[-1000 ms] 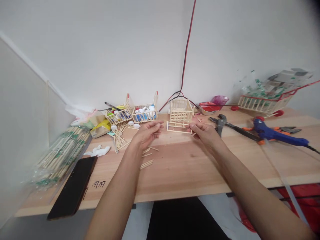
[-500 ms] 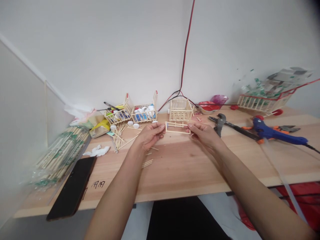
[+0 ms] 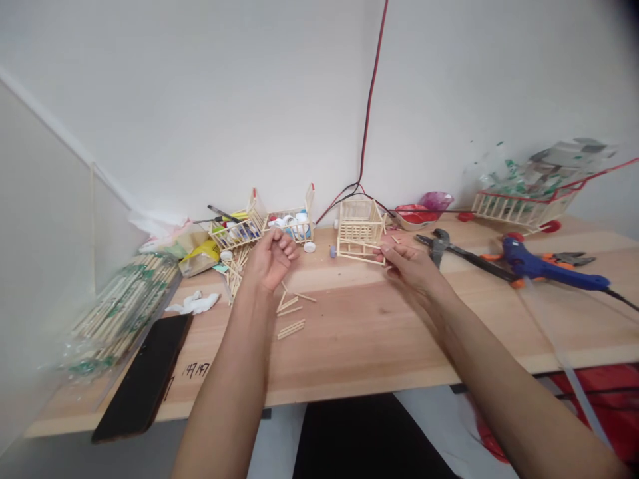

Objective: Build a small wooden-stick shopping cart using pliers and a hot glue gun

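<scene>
In the head view my right hand [image 3: 403,261] pinches one end of a small rectangular frame of thin wooden sticks [image 3: 360,258]. The frame is held over the table, in front of a basket made of wooden sticks [image 3: 360,219]. A small bluish wheel-like disc [image 3: 333,251] shows by the frame's left end; whether it is attached I cannot tell. My left hand [image 3: 272,259] is raised with loosely bent fingers and nothing visible in it. It is near a stick cart holding white and blue caps [image 3: 294,226]. Short cut sticks [image 3: 290,328] lie below it.
To the left are bagged sticks [image 3: 127,306], a black phone [image 3: 144,376] and another stick cart [image 3: 237,229]. To the right lie pliers [image 3: 439,247], a blue glue gun [image 3: 549,265] and a larger red-trimmed cart [image 3: 519,209]. A red bowl [image 3: 415,216] stands near the wall.
My left hand has let go of the stick frame and moved left and slightly up. My right hand still holds the frame, now tilted slightly down at its right end.
</scene>
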Demonstrator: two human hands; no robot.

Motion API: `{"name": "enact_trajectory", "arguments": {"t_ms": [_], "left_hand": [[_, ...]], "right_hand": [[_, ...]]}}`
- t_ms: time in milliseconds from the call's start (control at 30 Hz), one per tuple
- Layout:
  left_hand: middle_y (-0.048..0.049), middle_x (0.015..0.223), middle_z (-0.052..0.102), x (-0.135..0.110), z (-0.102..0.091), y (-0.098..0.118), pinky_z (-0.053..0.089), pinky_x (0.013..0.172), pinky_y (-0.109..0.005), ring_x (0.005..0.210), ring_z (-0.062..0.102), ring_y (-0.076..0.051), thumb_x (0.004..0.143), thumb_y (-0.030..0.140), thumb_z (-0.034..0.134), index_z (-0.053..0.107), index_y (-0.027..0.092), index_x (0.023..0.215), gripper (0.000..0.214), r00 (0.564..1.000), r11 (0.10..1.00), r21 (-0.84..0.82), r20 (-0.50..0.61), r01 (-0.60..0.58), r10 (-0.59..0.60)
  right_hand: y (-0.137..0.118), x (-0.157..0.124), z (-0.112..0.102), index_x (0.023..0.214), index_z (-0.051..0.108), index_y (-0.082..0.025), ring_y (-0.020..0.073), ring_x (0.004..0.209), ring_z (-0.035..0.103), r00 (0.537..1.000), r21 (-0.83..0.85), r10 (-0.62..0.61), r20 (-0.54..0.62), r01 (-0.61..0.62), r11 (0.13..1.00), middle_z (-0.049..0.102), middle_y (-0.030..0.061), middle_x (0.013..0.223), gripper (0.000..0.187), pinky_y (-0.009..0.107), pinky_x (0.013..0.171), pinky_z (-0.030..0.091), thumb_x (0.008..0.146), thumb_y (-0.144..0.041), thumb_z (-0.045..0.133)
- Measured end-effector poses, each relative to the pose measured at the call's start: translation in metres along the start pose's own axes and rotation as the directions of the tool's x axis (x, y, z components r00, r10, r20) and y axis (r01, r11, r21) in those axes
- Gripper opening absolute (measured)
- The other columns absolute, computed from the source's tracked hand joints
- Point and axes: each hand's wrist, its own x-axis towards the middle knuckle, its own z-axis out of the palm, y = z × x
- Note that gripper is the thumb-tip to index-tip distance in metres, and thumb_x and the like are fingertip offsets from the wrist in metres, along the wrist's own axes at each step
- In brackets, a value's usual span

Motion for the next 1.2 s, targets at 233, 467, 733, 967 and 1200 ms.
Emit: {"name": "enact_trajectory", "arguments": {"t_ms": [233,467,733,967,1200], "left_hand": [[0.0021,0.060,0.053,0.000,-0.007,-0.005,0.036,0.051,-0.019,0.053,0.048,-0.008,0.077,0.028,0.067,0.048,0.017,0.067,0.024,0.995,0.925,0.377,-0.057,-0.052,0.080],[-0.0019,0.075,0.066,-0.002,0.001,-0.025,0.040,0.066,-0.023,0.075,0.058,-0.013,0.062,0.012,0.054,0.061,0.015,0.059,0.009,0.966,0.639,0.764,-0.094,-0.086,0.242],[0.0009,0.054,0.056,-0.001,0.005,-0.025,0.036,0.050,-0.020,0.049,0.049,-0.008,0.059,0.018,0.058,0.060,0.013,0.062,0.006,0.985,0.856,0.516,-0.135,-0.025,0.110],[0.0055,0.035,0.031,0.000,0.005,-0.025,0.017,0.037,-0.019,0.032,0.023,-0.005,0.056,0.014,0.047,0.047,0.016,0.048,0.008,0.990,0.915,0.399,-0.139,0.055,0.001],[0.0044,0.043,0.039,-0.001,0.009,-0.029,0.028,0.041,-0.018,0.038,0.035,-0.005,0.070,0.014,0.053,0.051,0.014,0.055,0.014,0.990,0.940,0.312,-0.082,0.138,-0.118]], "right_hand": [[0.000,0.000,0.001,0.064,0.067,-0.014,0.0059,0.048,0.040,0.999,-0.056,-0.052,-0.004,0.052,0.997,0.069,0.0064,0.079,0.047,0.021,0.040,0.025,0.063,-0.061,0.070],[0.007,0.002,-0.002,0.073,0.070,-0.016,0.0068,0.048,0.039,0.993,-0.169,-0.120,0.016,0.121,0.978,0.067,0.0034,0.075,0.043,0.021,0.043,0.028,0.074,-0.058,0.063],[0.008,0.002,-0.005,0.074,0.070,-0.016,0.0102,0.051,0.044,0.984,-0.260,-0.176,-0.031,0.162,0.952,0.064,0.0024,0.067,0.043,0.024,0.046,0.032,0.077,-0.057,0.059],[0.004,0.001,-0.003,0.072,0.069,-0.017,0.0107,0.052,0.046,0.983,-0.267,-0.178,-0.033,0.163,0.950,0.066,0.0033,0.071,0.043,0.024,0.048,0.034,0.076,-0.059,0.058],[0.005,0.002,-0.004,0.073,0.070,-0.016,0.0096,0.054,0.041,0.991,-0.179,-0.128,-0.033,0.120,0.977,0.066,0.0051,0.077,0.043,0.022,0.047,0.031,0.074,-0.058,0.062]]}}
